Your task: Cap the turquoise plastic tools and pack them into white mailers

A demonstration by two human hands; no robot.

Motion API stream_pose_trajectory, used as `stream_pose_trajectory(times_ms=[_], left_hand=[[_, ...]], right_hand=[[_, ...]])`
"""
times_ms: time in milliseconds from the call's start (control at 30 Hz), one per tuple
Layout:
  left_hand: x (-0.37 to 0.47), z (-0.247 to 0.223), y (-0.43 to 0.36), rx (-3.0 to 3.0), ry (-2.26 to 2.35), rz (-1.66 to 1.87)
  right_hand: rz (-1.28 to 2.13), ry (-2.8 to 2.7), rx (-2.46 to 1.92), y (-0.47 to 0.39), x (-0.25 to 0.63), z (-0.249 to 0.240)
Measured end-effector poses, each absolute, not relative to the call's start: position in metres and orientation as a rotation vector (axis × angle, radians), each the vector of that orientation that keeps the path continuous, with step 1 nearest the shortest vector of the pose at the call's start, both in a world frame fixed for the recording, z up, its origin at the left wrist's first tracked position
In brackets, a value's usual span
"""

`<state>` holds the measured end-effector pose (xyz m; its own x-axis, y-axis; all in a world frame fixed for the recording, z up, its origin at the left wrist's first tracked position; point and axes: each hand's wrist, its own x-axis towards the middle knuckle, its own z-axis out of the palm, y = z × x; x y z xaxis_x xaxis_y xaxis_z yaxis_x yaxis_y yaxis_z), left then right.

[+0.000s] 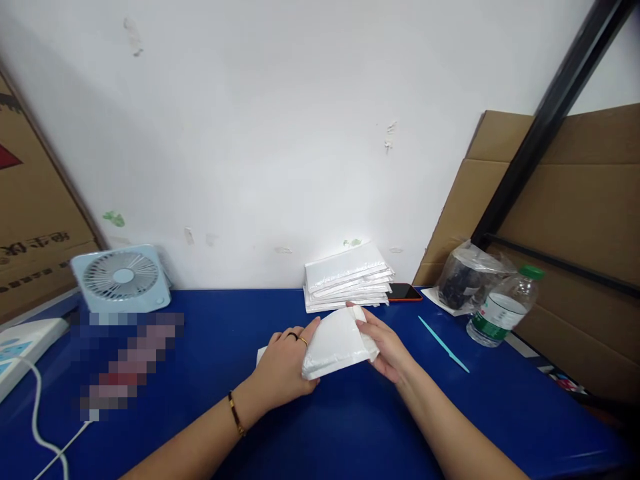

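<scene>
A white padded envelope (334,343) is held between both hands above the blue tabletop. My left hand (287,363) grips its left end, the thumb on top and the other fingers partly hidden. At the opposite end, my right hand (385,343) is closed around the narrow flap side, thumb on the upper face. A bit of white material (261,355) shows to the left of my left hand; what it belongs to is hidden. Just behind the hands, a stack of similar white padded envelopes (347,273) rests against the wall.
A phone (405,292) lies beside the stack. To the right are a turquoise plastic knife-like stick (443,343), a water bottle (500,310) and a bagged dark item (457,280). On the left stand a light-blue fan (123,277) and a white power strip (30,343) with a cable.
</scene>
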<state>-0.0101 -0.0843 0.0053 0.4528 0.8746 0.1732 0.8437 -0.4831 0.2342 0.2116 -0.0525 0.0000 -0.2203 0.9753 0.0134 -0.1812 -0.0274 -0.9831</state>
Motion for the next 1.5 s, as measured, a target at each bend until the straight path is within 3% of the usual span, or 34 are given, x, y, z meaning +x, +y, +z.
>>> stream_pose_trajectory(times_ms=[267, 500, 733, 1033, 1167, 1367, 1500], left_hand=[[-0.004, 0.068, -0.068, 2.868, 1.644, 0.066], [0.049, 0.130, -0.065, 3.075, 1.547, -0.371], [0.079, 0.170, -0.077, 3.119, 1.551, -0.628], [0.062, 0.181, -0.086, 3.145, 1.597, -0.598], [0.047, 0.168, -0.087, 3.125, 1.574, -0.561], [0.036, 0.148, -0.085, 3.059, 1.549, -0.683], [0.039, 0.149, -0.084, 3.184, 1.510, -0.650]], right_hand=[[1.493, -0.688, -0.874, -0.042, 0.204, -0.020], [1.597, -0.289, -0.876, -0.047, 0.183, -0.016], [1.667, -0.305, -0.901, -0.044, 0.192, -0.021], [1.516, -0.697, -1.098, -0.042, 0.190, -0.036], [1.260, -1.056, -1.278, -0.035, 0.214, -0.035], [0.352, -1.601, -1.566, -0.024, 0.261, -0.042], [0.142, -1.806, -1.559, -0.025, 0.258, -0.049]])
